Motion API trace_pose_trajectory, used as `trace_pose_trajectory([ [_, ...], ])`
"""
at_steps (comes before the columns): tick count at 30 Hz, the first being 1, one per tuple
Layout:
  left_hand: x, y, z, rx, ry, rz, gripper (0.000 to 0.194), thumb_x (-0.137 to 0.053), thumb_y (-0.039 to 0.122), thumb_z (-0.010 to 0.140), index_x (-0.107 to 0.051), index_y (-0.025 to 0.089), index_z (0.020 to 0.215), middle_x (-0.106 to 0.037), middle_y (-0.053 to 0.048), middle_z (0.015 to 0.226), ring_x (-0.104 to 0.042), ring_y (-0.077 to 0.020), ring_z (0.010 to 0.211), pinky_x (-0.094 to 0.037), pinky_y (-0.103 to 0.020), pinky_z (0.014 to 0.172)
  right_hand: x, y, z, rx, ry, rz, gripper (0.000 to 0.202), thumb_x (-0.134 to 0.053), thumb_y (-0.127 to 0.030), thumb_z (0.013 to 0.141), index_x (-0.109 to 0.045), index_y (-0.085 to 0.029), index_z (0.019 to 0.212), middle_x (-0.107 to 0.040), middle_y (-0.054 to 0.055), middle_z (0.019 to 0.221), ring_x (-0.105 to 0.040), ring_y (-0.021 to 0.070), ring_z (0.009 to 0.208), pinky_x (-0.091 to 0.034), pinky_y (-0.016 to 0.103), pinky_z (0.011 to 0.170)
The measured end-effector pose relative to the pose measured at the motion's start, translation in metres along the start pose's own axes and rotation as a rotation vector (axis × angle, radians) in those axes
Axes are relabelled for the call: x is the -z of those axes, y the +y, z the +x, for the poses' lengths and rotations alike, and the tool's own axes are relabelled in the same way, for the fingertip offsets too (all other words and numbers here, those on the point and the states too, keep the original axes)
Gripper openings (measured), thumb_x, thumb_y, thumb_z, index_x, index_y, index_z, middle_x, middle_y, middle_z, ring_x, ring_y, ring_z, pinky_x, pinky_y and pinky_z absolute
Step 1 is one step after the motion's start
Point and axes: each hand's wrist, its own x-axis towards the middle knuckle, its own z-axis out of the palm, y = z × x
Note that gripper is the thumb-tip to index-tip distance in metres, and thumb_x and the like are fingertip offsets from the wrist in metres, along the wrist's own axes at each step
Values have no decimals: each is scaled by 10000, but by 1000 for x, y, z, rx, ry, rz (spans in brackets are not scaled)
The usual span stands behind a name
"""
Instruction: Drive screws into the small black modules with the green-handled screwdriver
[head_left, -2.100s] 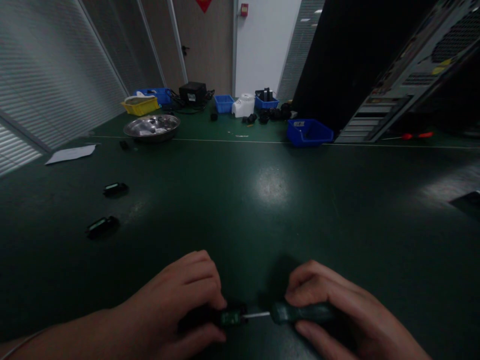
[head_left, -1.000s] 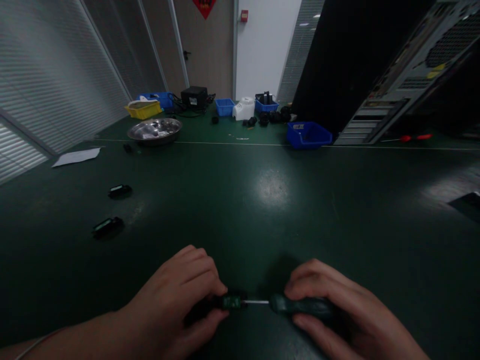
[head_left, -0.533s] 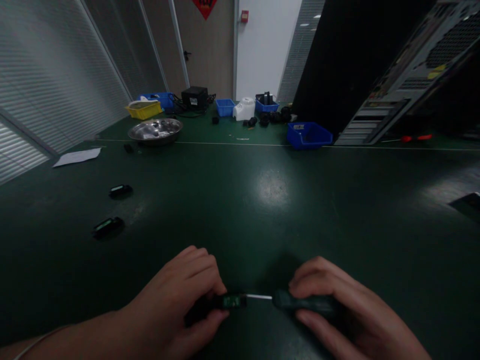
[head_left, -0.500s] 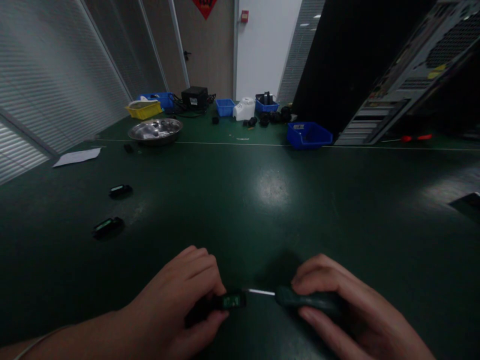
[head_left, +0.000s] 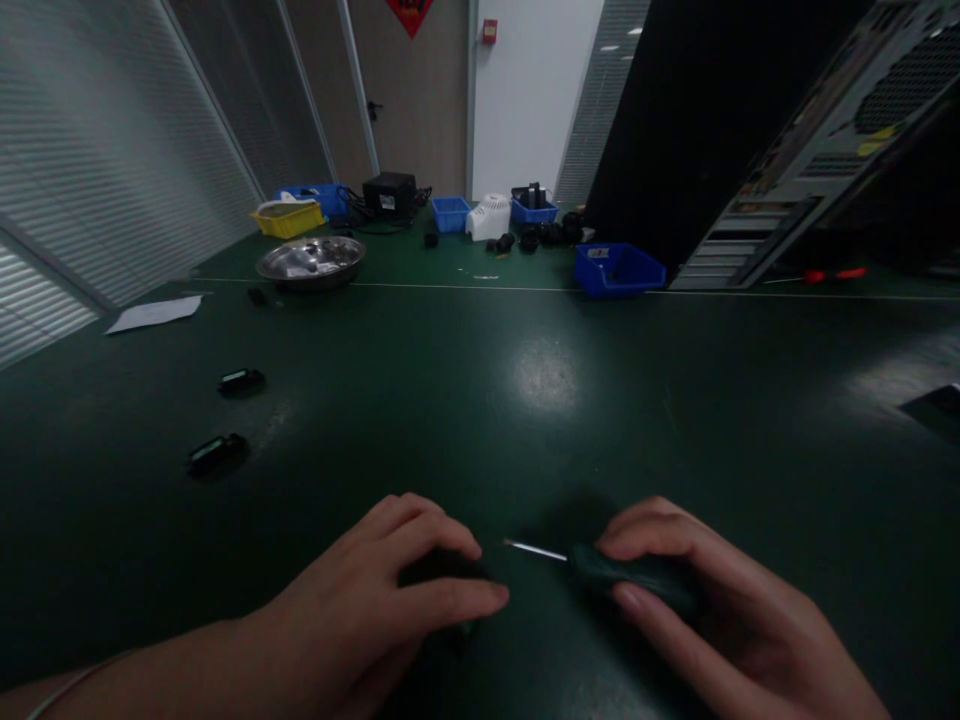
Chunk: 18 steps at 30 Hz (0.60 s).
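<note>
My right hand (head_left: pixel 712 600) grips a screwdriver (head_left: pixel 589 566) by its dark green handle, thumb and fingers closed round it. The thin metal shaft points left, and its tip is in the air just right of my left hand (head_left: pixel 397 590). A tiny speck shows at the tip, too small to name. My left hand curls over a small black device (head_left: pixel 444 568), thumb and fingers on either side; most of it is hidden under them. Two similar black devices (head_left: pixel 216 455) with light green panels lie on the table to the left.
On the green table (head_left: pixel 450 400) stand a steel bowl (head_left: pixel 311 262) and a yellow bin (head_left: pixel 289 219) at the back left. Farther back are blue bins (head_left: pixel 619 272), a black box (head_left: pixel 389 195) and a white housing (head_left: pixel 489 218). A computer case (head_left: pixel 787 190) rises at right.
The screwdriver has moved away from the black device, slightly up and right. My left hand has shifted its fingers forward over the device, and its green board is now covered.
</note>
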Motion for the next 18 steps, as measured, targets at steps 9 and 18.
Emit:
trace_pose_trajectory([
  [9,-1,-3,-1,83,90,-168,199,-538,73,888,-581,213,1022,-616,-36,1039,-567,-191,962,-497,-308,840,-2,2,1,76,-35,57,286,-650,-81,832,-623,-313,996,-698,-31,904,-717,148,823,-594,198,708],
  [18,0,-7,2,94,189,-202,115,-644,137,877,-605,211,956,-642,3,908,-596,-154,818,-473,-253,725,-3,0,7,120,-107,62,267,-625,-53,835,-618,-281,973,-687,-10,858,-706,152,764,-593,231,655],
])
